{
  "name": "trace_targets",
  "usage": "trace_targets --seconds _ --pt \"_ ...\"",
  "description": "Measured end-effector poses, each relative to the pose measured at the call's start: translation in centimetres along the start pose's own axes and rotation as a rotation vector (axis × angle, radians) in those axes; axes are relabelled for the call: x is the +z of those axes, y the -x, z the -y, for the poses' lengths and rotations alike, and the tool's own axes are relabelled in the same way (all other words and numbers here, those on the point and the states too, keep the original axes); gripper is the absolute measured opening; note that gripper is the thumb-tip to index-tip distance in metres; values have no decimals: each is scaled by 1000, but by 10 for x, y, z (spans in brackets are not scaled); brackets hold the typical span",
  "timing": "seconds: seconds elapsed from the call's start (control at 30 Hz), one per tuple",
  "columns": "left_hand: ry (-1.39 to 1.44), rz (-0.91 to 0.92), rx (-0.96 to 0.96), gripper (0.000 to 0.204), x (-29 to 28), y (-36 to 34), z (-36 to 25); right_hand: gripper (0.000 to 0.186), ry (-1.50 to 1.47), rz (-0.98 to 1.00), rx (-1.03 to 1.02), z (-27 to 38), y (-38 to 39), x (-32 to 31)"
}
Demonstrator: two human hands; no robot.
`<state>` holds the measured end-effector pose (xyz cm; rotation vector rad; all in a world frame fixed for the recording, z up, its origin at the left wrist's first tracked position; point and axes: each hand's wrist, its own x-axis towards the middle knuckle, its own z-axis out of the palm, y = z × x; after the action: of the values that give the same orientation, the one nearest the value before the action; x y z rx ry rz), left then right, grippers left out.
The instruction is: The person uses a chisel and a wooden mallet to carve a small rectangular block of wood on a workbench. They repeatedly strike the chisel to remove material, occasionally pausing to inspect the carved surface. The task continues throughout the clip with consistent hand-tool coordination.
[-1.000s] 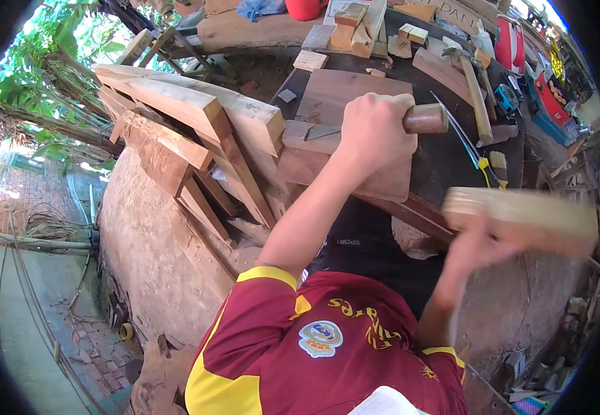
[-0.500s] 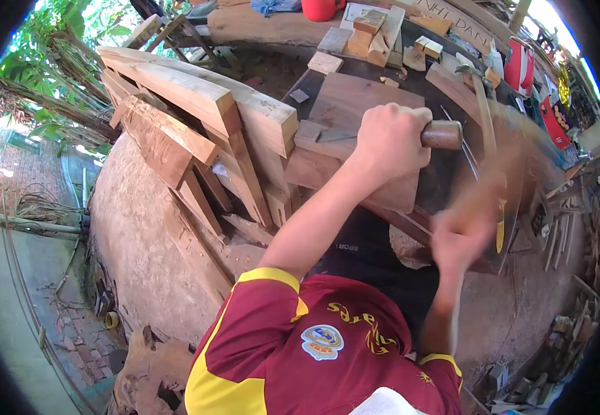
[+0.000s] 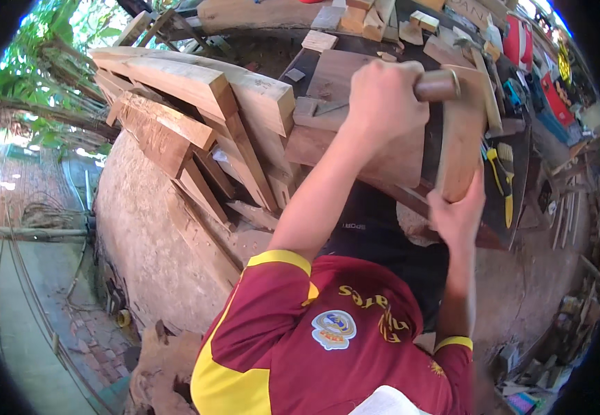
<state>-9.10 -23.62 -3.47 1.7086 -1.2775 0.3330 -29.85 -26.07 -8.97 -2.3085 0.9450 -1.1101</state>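
My left hand (image 3: 386, 93) is closed round the thick round wooden handle of a chisel (image 3: 439, 85), whose butt end points right. Its blade is hidden behind the fist. In my right hand (image 3: 459, 211) is the lower end of a long flat wooden mallet (image 3: 462, 149), held upright. The mallet's upper part meets or nearly meets the butt of the handle; blur hides whether they touch. Below the left hand lies a flat brown board (image 3: 345, 153) on the dark workbench. A small wooden block (image 3: 322, 114) rests on that board, left of the fist.
Sawn beams (image 3: 196, 79) lean in a stack at the left. A yellow-and-black brush (image 3: 502, 181) lies by the bench's right edge, near a hammer (image 3: 488, 90). Offcuts (image 3: 319, 40) are scattered along the far side, and a red-and-white container (image 3: 518, 40) stands far right.
The mallet has swung left from the right side to the chisel's butt end and stands more upright. My left hand stays gripped on the handle. The whole view has shifted slightly.
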Motion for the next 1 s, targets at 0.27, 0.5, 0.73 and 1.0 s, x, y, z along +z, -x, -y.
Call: trace_targets --seconds 0.27,0.5,0.73,1.0 --pt "-109 127 48 16 1 7 -1 75 -523 -796 304 -11 -23 -53" --pt "-77 116 46 11 6 9 2 80 179 -123 -153 -32 -9 -25" --pt "-87 141 42 11 6 9 1 75 -764 -933 509 -20 -28 -42" --pt "-115 135 50 16 5 8 7 76 -108 -157 117 -51 -3 -20"
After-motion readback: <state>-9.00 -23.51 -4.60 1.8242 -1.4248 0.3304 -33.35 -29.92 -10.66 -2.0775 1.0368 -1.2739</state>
